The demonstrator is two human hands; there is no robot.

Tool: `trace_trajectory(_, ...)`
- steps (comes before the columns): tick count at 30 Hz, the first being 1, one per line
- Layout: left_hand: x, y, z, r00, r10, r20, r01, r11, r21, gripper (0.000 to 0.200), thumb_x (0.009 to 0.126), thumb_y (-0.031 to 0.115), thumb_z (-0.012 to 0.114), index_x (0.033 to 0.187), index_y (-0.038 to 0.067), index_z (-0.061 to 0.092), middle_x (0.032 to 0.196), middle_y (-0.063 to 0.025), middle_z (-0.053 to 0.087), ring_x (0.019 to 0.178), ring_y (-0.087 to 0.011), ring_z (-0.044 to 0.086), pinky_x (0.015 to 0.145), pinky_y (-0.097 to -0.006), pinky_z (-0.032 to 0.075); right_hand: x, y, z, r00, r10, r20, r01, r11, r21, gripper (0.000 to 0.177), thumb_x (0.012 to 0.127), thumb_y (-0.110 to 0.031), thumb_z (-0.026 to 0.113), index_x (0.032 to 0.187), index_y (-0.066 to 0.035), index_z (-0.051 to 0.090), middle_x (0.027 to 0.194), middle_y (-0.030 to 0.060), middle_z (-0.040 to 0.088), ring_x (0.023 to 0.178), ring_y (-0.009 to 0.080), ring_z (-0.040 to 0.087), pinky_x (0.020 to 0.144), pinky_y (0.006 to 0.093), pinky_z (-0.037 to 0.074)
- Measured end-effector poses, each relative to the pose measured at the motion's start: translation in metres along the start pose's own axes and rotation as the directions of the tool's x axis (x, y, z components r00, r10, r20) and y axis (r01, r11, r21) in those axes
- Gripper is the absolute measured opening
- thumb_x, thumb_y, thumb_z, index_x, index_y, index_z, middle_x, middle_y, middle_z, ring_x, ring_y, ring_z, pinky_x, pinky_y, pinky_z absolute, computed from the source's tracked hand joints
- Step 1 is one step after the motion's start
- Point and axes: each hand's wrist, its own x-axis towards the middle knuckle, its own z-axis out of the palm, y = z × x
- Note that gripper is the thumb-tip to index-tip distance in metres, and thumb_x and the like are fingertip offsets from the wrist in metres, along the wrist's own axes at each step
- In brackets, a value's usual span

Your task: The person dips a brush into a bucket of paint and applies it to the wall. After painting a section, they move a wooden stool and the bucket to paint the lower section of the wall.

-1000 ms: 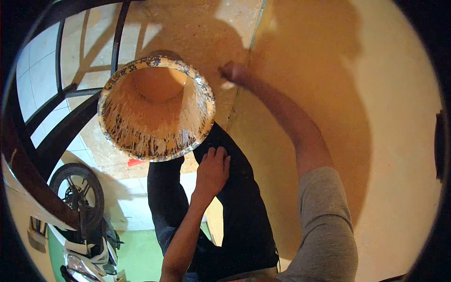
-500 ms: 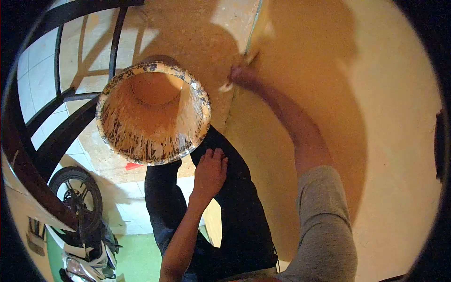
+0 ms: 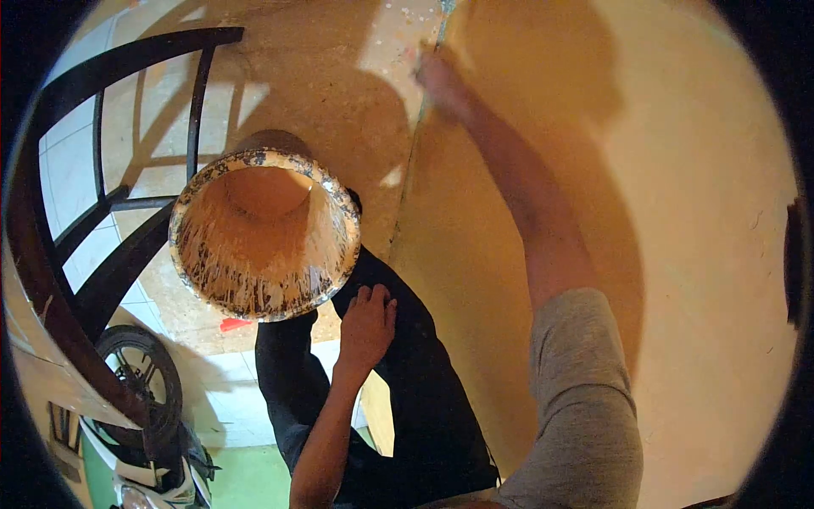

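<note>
My left hand (image 3: 368, 327) rests on my thigh in dark trousers, its fingers slightly bent and apart, holding nothing. Out at the end of my stretched right arm, my right hand (image 3: 441, 81) is closed beside the line where the tan wall (image 3: 509, 254) meets the floor. What it grips is blurred and too small to name. Between the left hand and a dark railing stands a wide bucket (image 3: 254, 204), open at the top, its rim and inside crusted with orange and pale paint.
The dark curved railing (image 3: 199, 110) runs along the left side. Below it are a motorcycle wheel (image 3: 140, 377) and part of a white motorcycle (image 3: 144, 475). A small red piece (image 3: 235, 324) lies on the floor under the bucket. The right side is wall.
My right hand has moved up and away along the wall's bottom edge. My left hand stays on my thigh. The bucket sits slightly lower in view as the camera has shifted.
</note>
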Motion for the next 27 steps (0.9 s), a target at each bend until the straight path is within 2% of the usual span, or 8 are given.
trace_trajectory(2,0.0,0.001,-0.002,1.0,0.011,-0.004,-0.011,1.0,0.004,0.015,0.091,0.017,0.055,0.096,0.003,0.052,0.09,-0.0193,0.054,0.082,-0.0382,0.056,0.074,-0.0475,0.047,0.037,-0.009,-0.058,0.966,-0.258,0.003,0.199,0.741,-0.642,0.038,0.092,-0.033,0.052,0.104,0.002,0.06,0.083,0.0209,0.065,0.087,0.031,0.065,0.074,0.0442,0.051)
trace_trajectory(6,0.002,0.0,-0.003,1.0,-0.014,0.018,0.014,1.0,-0.007,0.015,0.091,0.017,0.055,0.096,0.003,0.052,0.09,-0.0191,0.054,0.082,-0.0381,0.056,0.074,-0.0472,0.047,0.063,-0.03,-0.08,0.958,-0.158,-0.239,0.115,0.976,-0.183,0.02,0.09,-0.014,0.047,0.084,0.002,0.058,0.069,0.0194,0.054,0.063,0.0268,0.052,0.061,0.0408,0.045)
trace_trajectory(8,0.002,0.001,-0.005,1.0,-0.009,0.006,0.009,1.0,0.003,0.015,0.091,0.017,0.054,0.096,0.003,0.052,0.089,-0.019,0.054,0.082,-0.0379,0.056,0.073,-0.0474,0.047,0.041,-0.039,-0.064,0.924,-0.338,0.181,0.355,0.578,-0.735,0.026,0.089,-0.021,0.054,0.102,0.0,0.063,0.089,0.0184,0.066,0.089,0.0312,0.065,0.079,0.0439,0.052)
trace_trajectory(12,0.0,0.0,-0.01,1.0,-0.012,-0.007,0.012,1.0,-0.027,0.014,0.091,0.017,0.054,0.095,0.004,0.052,0.089,-0.0189,0.054,0.081,-0.038,0.057,0.072,-0.0478,0.047,-0.068,-0.071,-0.015,0.909,-0.088,0.407,0.242,0.907,-0.346,0.026,0.086,-0.026,0.054,0.098,-0.006,0.066,0.102,0.0171,0.064,0.103,0.0309,0.059,0.084,0.0487,0.049)
trace_trajectory(16,0.0,0.0,-0.014,1.0,-0.002,-0.016,0.001,0.998,-0.07,0.014,0.091,0.017,0.054,0.096,0.004,0.052,0.09,-0.019,0.054,0.081,-0.0384,0.057,0.072,-0.0481,0.047,-0.167,-0.05,0.066,0.679,-0.425,0.598,0.7,0.619,-0.355,0.016,0.084,-0.017,0.055,0.093,-0.009,0.064,0.083,0.0137,0.063,0.087,0.0333,0.062,0.072,0.047,0.05)
trace_trajectory(24,-0.003,-0.004,-0.015,0.999,0.028,-0.018,-0.029,0.995,-0.096,0.014,0.091,0.017,0.054,0.096,0.004,0.052,0.089,-0.0187,0.054,0.082,-0.0382,0.057,0.073,-0.0477,0.047,-0.064,-0.086,0.042,0.718,-0.01,0.696,0.301,0.906,-0.298,0.026,0.085,-0.023,0.057,0.105,-0.009,0.064,0.093,0.0212,0.065,0.084,0.0358,0.065,0.071,0.0466,0.052)
trace_trajectory(26,-0.003,-0.002,-0.016,1.0,-0.002,0.007,0.003,0.995,-0.103,0.015,0.091,0.017,0.054,0.096,0.004,0.052,0.09,-0.0188,0.054,0.083,-0.0384,0.056,0.075,-0.0474,0.047,-0.001,0.012,0.086,0.971,0.229,0.072,-0.224,0.972,-0.062,0.036,0.089,-0.035,0.051,0.104,-0.006,0.068,0.096,0.0226,0.065,0.092,0.04,0.064,0.075,0.0483,0.05)
trace_trajectory(27,-0.003,-0.002,-0.016,1.0,0.007,0.007,-0.006,0.995,-0.103,0.015,0.091,0.017,0.054,0.096,0.004,0.052,0.09,-0.0188,0.054,0.083,-0.0384,0.056,0.075,-0.0474,0.047,0.021,-0.002,0.008,0.939,-0.012,0.344,0.14,0.927,-0.348,0.036,0.089,-0.033,0.051,0.103,-0.004,0.066,0.098,0.0212,0.064,0.09,0.0384,0.064,0.074,0.0506,0.05)
